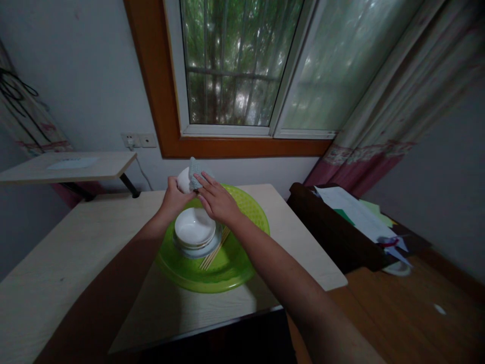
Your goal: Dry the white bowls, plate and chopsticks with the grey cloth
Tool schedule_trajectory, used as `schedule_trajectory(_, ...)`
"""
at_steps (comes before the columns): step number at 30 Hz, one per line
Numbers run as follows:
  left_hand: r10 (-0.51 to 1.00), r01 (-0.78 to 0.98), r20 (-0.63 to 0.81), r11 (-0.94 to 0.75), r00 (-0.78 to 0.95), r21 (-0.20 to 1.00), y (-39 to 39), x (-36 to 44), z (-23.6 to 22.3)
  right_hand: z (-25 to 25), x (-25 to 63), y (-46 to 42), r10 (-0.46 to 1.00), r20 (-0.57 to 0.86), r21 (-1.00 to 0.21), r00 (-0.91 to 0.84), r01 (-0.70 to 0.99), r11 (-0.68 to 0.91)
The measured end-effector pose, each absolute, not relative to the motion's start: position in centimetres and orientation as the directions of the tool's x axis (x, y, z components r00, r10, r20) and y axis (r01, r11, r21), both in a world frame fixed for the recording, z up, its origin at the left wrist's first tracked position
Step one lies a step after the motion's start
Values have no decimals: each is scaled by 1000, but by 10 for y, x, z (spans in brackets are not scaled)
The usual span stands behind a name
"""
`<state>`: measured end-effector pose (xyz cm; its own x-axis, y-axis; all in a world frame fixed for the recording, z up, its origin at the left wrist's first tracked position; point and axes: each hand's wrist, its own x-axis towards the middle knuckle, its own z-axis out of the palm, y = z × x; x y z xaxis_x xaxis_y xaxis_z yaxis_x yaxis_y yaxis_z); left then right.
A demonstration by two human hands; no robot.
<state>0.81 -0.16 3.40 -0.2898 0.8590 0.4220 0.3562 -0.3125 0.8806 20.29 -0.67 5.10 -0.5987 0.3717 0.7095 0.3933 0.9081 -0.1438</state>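
Above the far part of a green round tray (212, 285), my left hand (174, 199) grips a white bowl (183, 180) that is tipped on its side. My right hand (220, 198) presses a pale grey-blue cloth (194, 169) against the bowl, fingers stretched over the fabric. Part of the bowl is hidden behind the cloth and hands. Below, another white bowl (194, 226) tops a small stack on a plate (212, 246). Several wooden chopsticks (214, 251) lie beside the stack, partly covered by my right hand and wrist.
The tray rests on a light wooden table (91, 242) against the wall under a window (235, 65). A raised shelf (68, 167) stands at the left. Right of the table, papers (352, 212) lie on a dark brown surface (318, 227).
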Motion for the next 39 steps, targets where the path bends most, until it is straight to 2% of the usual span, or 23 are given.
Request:
schedule_trajectory(6,846,362,403,-274,-350,891,-5,11,40,41,208,5,498,732,-254,-465,493,832)
schedule_trajectory(12,835,415,415,-255,-362,874,-2,8,36,47,203,-9,417,674,-125,-610,461,878)
schedule_trajectory(14,829,418,423,-259,-367,871,-1,7,35,48,202,-10,410,668,-116,-621,458,882)
schedule_trajectory(20,816,421,440,-273,-374,865,1,6,32,43,208,1,536,703,-244,-467,549,799)
schedule_trajectory(27,850,423,388,-224,-355,878,-2,9,38,47,205,-6,394,653,-104,-647,439,893)
schedule_trajectory(29,851,412,388,-231,-354,882,-3,10,40,48,204,-6,389,658,-107,-645,431,896)
schedule_trajectory(32,840,394,402,-251,-366,884,-4,12,42,45,205,-1,452,699,-195,-555,459,866)
schedule_trajectory(39,830,393,433,-289,-352,873,-2,9,36,22,204,18,661,676,-518,-326,427,741)
